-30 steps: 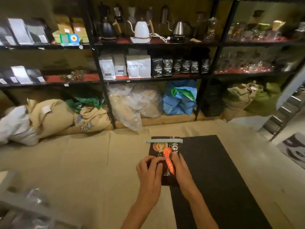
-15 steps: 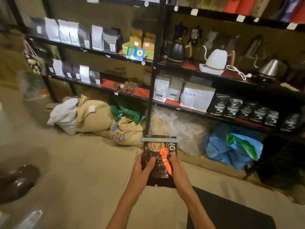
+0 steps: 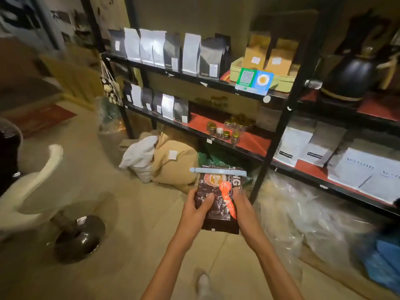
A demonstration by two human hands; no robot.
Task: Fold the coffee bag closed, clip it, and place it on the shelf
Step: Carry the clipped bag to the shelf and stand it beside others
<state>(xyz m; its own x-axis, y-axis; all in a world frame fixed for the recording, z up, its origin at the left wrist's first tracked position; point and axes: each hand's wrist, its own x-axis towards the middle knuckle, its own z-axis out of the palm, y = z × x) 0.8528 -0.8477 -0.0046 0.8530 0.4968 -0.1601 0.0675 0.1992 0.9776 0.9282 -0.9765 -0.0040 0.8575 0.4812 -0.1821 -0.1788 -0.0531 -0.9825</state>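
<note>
I hold a dark coffee bag [image 3: 217, 204] upright in front of me, off the floor. A light blue clip [image 3: 217, 171] clamps across its folded top. An orange strip runs down the bag's front. My left hand [image 3: 195, 210] grips the bag's left edge, thumb on the front. My right hand [image 3: 242, 205] grips its right edge. The black metal shelf [image 3: 279, 131] stands just beyond the bag, its red-lined lower board [image 3: 255, 144] up and to the right of it.
Rows of grey and white coffee bags [image 3: 173, 53] fill the upper boards; small jars [image 3: 225, 129] sit on the red board. Burlap sacks [image 3: 173, 163] and clear plastic bags [image 3: 303, 213] lie under the shelf. A white stool [image 3: 43, 187] stands at left. My foot [image 3: 203, 282] shows below.
The bag has left the mat and is carried in both hands; my view has swung left and moved closer to the shelf's left section.
</note>
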